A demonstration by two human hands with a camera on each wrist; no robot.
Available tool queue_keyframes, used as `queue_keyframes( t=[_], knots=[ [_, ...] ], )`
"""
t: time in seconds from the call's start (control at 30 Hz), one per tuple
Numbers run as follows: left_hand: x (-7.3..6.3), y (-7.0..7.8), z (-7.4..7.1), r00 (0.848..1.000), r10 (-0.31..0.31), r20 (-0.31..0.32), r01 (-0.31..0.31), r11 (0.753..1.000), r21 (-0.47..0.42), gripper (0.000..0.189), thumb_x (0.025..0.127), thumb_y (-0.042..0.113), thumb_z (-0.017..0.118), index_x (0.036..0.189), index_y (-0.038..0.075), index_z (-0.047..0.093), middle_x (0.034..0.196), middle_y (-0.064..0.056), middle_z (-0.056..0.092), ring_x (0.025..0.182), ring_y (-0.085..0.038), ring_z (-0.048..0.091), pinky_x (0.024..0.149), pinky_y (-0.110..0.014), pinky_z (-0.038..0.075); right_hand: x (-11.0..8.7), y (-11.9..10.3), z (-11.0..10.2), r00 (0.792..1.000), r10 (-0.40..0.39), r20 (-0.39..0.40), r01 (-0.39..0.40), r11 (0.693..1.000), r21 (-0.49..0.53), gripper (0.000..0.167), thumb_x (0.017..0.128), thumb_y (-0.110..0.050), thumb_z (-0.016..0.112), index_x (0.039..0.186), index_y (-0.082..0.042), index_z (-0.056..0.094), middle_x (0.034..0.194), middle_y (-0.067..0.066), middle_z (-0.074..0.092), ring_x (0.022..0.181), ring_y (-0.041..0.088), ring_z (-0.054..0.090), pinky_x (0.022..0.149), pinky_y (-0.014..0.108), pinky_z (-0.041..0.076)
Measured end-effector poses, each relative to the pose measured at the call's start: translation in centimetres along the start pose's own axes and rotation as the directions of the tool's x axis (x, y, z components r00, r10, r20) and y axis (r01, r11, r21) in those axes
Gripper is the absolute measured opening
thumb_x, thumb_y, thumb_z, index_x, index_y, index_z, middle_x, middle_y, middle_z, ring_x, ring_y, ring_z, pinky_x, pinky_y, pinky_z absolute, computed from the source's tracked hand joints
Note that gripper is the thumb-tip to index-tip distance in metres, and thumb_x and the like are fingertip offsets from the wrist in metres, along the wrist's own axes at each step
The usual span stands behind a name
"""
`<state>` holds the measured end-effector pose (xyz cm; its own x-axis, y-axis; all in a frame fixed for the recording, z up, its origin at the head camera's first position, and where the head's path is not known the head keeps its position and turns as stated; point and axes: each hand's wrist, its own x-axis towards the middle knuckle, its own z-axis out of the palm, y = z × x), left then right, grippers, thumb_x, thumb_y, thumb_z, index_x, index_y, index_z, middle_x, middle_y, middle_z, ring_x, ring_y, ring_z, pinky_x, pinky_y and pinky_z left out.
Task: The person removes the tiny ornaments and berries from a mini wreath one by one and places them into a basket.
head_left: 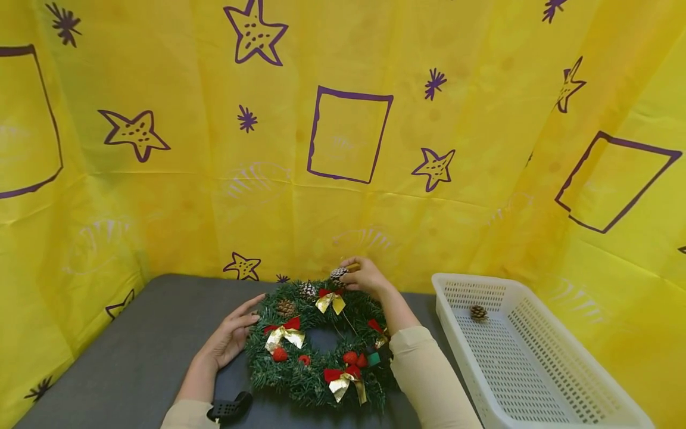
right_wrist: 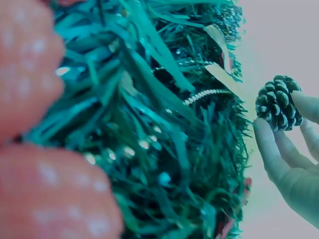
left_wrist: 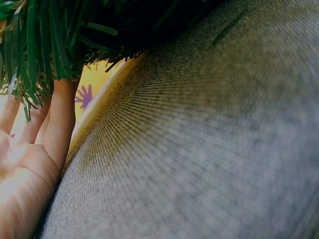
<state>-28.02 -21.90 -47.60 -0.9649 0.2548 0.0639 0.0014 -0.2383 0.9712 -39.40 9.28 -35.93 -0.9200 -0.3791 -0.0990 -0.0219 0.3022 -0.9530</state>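
A green wreath [head_left: 316,381] with red-and-gold bows, red berries and pinecones lies on the dark table. At its far edge my right hand [head_left: 367,277] pinches a white-tipped pinecone [right_wrist: 279,103] between thumb and fingers; the right wrist view shows this cone beside the greenery. My left hand [head_left: 227,336] rests against the wreath's left side, fingers extended, their tips hidden under the needles in the left wrist view. Near the top of the wreath sit another frosted pinecone [head_left: 307,290] and a brown pinecone [head_left: 286,308], left of a bow [head_left: 330,301].
To the right stands a white perforated basket [head_left: 455,339] with one brown pinecone [head_left: 479,313] inside. A yellow curtain [head_left: 354,226] with purple drawings hangs behind the grey table [head_left: 134,357]. A black band [head_left: 230,408] is on the left wrist.
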Motion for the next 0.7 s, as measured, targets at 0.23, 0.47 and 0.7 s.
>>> queue_keyframes(
  t=[0.23,0.47,0.7],
  knots=[
    [0.1,0.0,0.0,1.000,0.001,-0.001,-0.001,1.000,-0.025,0.067,0.100,0.013,0.048,0.160,0.013,0.017,0.165,-0.016,-0.022,0.153,-0.036,-0.015,0.064,-0.017,0.037,-0.3,-0.1,-1.4,1.000,-0.006,-0.007,0.006,0.997,0.074,0.036,0.095,0.001,0.058,0.131,0.000,0.050,0.140,0.029,0.047,0.109,0.029,0.064,0.105,0.052,0.047],
    [0.1,0.0,0.0,1.000,-0.012,0.004,0.012,1.000,-0.023,0.067,0.101,0.014,0.048,0.160,0.015,0.017,0.165,-0.015,-0.023,0.153,-0.038,-0.018,0.068,-0.016,0.038,-1.3,-0.6,-3.4,1.000,-0.012,-0.029,0.017,0.984,0.176,0.042,0.098,0.000,0.055,0.138,-0.001,0.044,0.141,0.026,0.047,0.098,0.020,0.067,0.109,0.052,0.043],
    [0.1,0.1,0.0,1.000,-0.005,0.002,0.005,1.000,-0.010,0.067,0.101,0.016,0.047,0.160,0.017,0.017,0.167,-0.013,-0.018,0.153,-0.038,-0.014,0.088,-0.009,0.039,-2.2,-1.0,-5.7,0.998,-0.041,-0.046,0.050,0.977,0.208,0.048,0.099,0.000,0.053,0.145,-0.001,0.039,0.138,0.020,0.046,0.094,0.013,0.065,0.099,0.040,0.053]
  ],
)
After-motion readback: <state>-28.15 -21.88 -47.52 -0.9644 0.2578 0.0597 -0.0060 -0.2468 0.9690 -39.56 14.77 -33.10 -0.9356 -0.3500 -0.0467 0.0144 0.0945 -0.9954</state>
